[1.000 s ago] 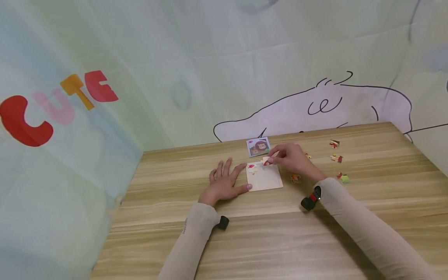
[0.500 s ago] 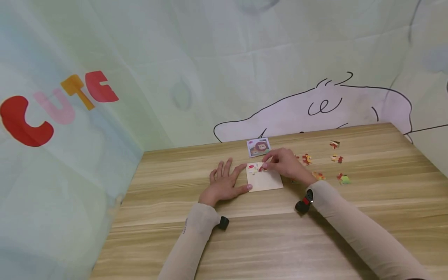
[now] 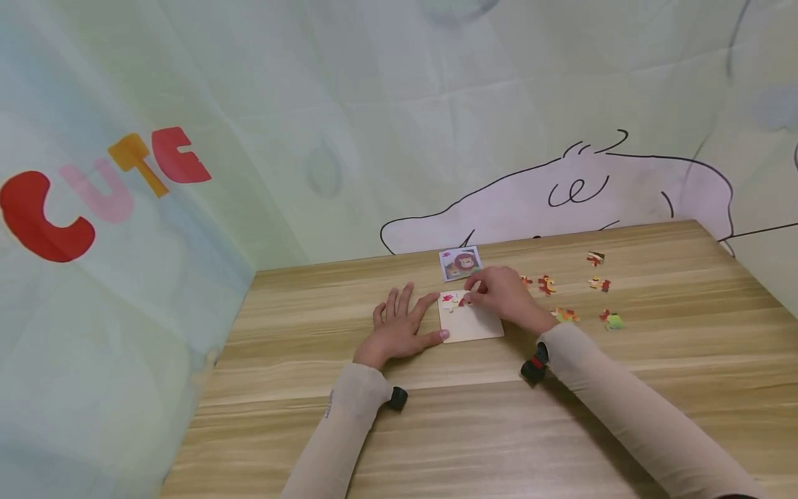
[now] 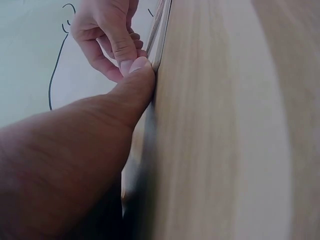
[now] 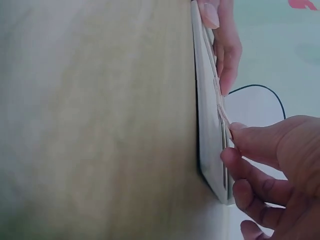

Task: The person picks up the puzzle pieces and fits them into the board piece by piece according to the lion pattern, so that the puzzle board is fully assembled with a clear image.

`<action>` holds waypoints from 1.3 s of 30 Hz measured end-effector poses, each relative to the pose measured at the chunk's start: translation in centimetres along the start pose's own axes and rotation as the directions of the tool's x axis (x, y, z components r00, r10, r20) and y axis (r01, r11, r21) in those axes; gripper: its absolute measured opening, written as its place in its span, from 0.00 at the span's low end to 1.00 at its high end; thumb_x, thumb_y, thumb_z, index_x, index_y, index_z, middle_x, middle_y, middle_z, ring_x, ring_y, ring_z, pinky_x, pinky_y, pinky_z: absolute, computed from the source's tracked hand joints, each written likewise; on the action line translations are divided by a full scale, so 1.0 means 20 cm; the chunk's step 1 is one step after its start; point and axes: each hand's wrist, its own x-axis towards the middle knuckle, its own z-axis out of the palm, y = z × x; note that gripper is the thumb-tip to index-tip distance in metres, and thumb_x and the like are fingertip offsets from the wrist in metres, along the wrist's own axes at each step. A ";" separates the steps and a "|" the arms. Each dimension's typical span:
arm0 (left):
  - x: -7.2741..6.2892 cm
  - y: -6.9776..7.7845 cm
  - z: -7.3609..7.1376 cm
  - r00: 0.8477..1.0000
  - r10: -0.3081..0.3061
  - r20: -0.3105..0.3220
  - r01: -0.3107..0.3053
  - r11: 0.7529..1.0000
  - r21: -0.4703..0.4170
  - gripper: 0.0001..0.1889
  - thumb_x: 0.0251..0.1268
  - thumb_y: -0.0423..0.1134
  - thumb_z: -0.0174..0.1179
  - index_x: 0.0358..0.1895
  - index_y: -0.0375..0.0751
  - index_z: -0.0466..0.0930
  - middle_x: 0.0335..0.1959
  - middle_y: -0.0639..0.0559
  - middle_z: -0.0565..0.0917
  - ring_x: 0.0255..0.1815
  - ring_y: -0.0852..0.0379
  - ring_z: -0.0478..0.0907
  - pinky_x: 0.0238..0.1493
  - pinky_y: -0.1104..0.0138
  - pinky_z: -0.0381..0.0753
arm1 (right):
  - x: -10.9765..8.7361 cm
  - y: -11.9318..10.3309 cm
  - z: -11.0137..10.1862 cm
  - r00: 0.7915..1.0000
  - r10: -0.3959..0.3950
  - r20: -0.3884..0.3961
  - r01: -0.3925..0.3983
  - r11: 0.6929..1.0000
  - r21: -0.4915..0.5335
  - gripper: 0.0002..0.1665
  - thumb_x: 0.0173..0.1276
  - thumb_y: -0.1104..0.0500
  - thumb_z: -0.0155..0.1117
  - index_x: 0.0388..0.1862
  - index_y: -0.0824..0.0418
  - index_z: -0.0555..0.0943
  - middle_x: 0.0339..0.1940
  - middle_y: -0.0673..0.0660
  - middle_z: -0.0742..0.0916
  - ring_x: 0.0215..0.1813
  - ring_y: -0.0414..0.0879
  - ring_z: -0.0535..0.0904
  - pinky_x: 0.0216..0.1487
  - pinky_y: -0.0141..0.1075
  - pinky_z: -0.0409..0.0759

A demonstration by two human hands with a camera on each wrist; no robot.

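A pale square puzzle board (image 3: 470, 328) lies flat before me. My left hand (image 3: 399, 328) is spread on the table along its left side, with index finger and thumb tips at the edge. In the board's upper left corner sits a jigsaw piece (image 3: 447, 299) with a pink shape. Beside it, my right hand (image 3: 503, 296) pinches a red and white jigsaw piece (image 3: 463, 302) between thumb and fingers, low over the top of the board. In the right wrist view, that piece (image 5: 224, 117) appears slightly tilted at the thumb tip. The fingers cover part of it.
Behind the board lies a picture card (image 3: 460, 263) with a lion on it. Several loose jigsaw pieces (image 3: 546, 285) are scattered to the right, some close to the right forearm. A printed cloth backdrop (image 3: 349, 138) stands along the table's (image 3: 299, 305) far edge.
My right hand has moved left and down, bringing its jigsaw piece from above the board's top edge to beside the corner piece. The left hand stays where it was.
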 end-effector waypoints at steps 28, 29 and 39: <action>-0.01 0.01 0.00 1.000 -0.003 0.003 0.003 1.000 -0.009 0.45 0.74 0.75 0.52 0.88 0.75 0.43 0.92 0.46 0.27 0.91 0.33 0.22 0.85 0.31 0.31 | 0.02 0.02 -0.02 0.999 -0.036 0.039 0.039 0.996 -0.079 0.05 0.72 0.54 0.76 0.42 0.52 0.91 0.29 0.51 0.90 0.34 0.46 0.79 0.40 0.38 0.68; -0.01 0.01 -0.01 1.000 -0.004 0.005 0.004 1.000 -0.012 0.45 0.74 0.75 0.52 0.88 0.75 0.43 0.92 0.46 0.27 0.91 0.33 0.22 0.85 0.31 0.31 | 0.02 0.02 -0.01 0.998 -0.033 0.046 0.036 0.997 -0.072 0.05 0.72 0.54 0.77 0.42 0.52 0.91 0.29 0.51 0.90 0.33 0.45 0.79 0.39 0.38 0.69; 0.00 0.00 0.00 1.000 -0.003 -0.003 0.003 1.000 -0.004 0.45 0.74 0.75 0.52 0.88 0.75 0.43 0.92 0.45 0.27 0.91 0.33 0.23 0.85 0.31 0.31 | 0.03 0.01 -0.01 0.998 0.009 0.060 -0.007 0.999 -0.044 0.07 0.72 0.54 0.76 0.44 0.55 0.91 0.32 0.52 0.90 0.34 0.46 0.79 0.35 0.35 0.71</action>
